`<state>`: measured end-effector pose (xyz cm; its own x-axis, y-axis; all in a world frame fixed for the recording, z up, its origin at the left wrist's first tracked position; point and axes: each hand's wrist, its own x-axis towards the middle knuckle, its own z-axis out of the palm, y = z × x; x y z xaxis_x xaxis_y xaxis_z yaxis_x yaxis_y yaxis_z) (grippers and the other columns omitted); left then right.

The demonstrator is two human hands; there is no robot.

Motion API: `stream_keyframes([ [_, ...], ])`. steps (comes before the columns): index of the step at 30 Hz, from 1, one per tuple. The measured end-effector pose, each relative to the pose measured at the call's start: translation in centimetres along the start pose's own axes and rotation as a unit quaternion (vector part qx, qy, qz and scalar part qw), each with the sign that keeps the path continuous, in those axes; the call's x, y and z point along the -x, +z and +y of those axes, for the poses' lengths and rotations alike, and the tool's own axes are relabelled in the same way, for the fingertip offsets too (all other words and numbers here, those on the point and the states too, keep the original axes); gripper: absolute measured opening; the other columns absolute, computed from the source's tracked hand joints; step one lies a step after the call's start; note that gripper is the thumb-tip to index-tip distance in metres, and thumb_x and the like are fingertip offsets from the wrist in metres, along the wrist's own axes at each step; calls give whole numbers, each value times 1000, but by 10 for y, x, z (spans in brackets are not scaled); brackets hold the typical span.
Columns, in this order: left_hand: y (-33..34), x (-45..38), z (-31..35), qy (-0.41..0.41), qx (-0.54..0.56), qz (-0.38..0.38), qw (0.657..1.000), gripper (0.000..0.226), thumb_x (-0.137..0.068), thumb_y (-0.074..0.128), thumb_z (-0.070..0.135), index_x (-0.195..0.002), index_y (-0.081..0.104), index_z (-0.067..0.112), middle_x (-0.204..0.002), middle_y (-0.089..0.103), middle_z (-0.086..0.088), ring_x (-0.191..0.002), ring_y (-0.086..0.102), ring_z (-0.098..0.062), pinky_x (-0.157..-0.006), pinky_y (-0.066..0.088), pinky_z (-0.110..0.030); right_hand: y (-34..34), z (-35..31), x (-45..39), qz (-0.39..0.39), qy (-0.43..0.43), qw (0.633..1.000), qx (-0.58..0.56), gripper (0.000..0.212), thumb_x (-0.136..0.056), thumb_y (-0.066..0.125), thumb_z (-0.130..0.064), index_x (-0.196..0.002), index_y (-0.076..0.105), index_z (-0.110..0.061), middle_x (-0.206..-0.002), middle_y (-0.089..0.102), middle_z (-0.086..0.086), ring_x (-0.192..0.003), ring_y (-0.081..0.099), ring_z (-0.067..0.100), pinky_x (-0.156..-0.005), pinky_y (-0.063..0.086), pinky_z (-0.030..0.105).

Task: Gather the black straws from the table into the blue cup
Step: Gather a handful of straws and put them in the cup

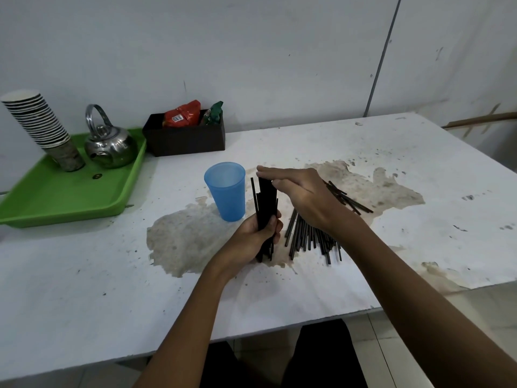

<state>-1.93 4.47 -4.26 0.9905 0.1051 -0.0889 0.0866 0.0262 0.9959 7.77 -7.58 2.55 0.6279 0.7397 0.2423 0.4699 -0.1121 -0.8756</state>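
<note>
Black straw bundle (pixel 264 211) gripped upright in left hand (pixel 258 233), long axis vertical, just right of blue cup (pixel 226 190). Right hand (pixel 296 191) flat, fingers straight, over bundle tops. Loose straws (pixel 310 236) lying on tabletop (pixel 112 289) under right wrist.

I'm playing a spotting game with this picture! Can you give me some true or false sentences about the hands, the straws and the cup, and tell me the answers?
1. The left hand grips a bundle of black straws standing upright. True.
2. The blue cup is full of straws. False: no straws show in it yet.
3. The right hand lies flat with straight fingers on top of the bundle. True.
4. No straws are left on the table. False: a loose pile of straws lies there under the right arm.
5. The kettle sits on a red tray. False: the tray is green.
</note>
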Motion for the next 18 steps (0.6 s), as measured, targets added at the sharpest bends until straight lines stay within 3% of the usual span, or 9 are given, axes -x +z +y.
stream_keyframes([
  [4,1,0,0,-18,6,2,1000,16,-103,44,30,-104,54,18,-81,49,1,-72,49,-10,-74,43,-25,-1,-5,-2,23,8,998,-57,43,-90,42,-25,-121,70,-12,-128,66,-2,-123,56,1,-106,40,19],
  [10,2,1,-1,-21,17,9,1000,17,-102,45,32,-104,54,18,-79,47,1,-71,47,-10,-73,41,-29,1,-6,-7,-3,16,998,-68,50,-85,39,-21,-126,65,-13,-134,62,-2,-129,52,5,-112,37,27],
  [12,3,2,-1,-14,7,4,1000,19,-102,43,34,-101,52,16,-78,45,0,-70,45,-10,-70,41,-28,3,-5,-6,-13,22,998,-57,49,-83,41,-21,-123,68,-12,-130,65,1,-125,54,4,-108,38,20],
  [15,6,2,0,-4,-6,15,1000,21,-103,41,34,-97,49,16,-76,43,1,-66,44,-8,-66,41,-23,4,-7,-3,-32,31,999,-18,46,-83,44,-30,-116,73,-14,-121,69,-2,-106,60,-9,-92,40,3],
  [18,7,1,0,1,-17,32,999,22,-104,39,33,-94,48,16,-73,43,2,-62,44,-6,-63,40,-21,7,-5,-1,-52,38,998,-10,42,-83,50,-33,-110,75,-13,-114,73,-1,-103,64,-4,-90,45,9],
])
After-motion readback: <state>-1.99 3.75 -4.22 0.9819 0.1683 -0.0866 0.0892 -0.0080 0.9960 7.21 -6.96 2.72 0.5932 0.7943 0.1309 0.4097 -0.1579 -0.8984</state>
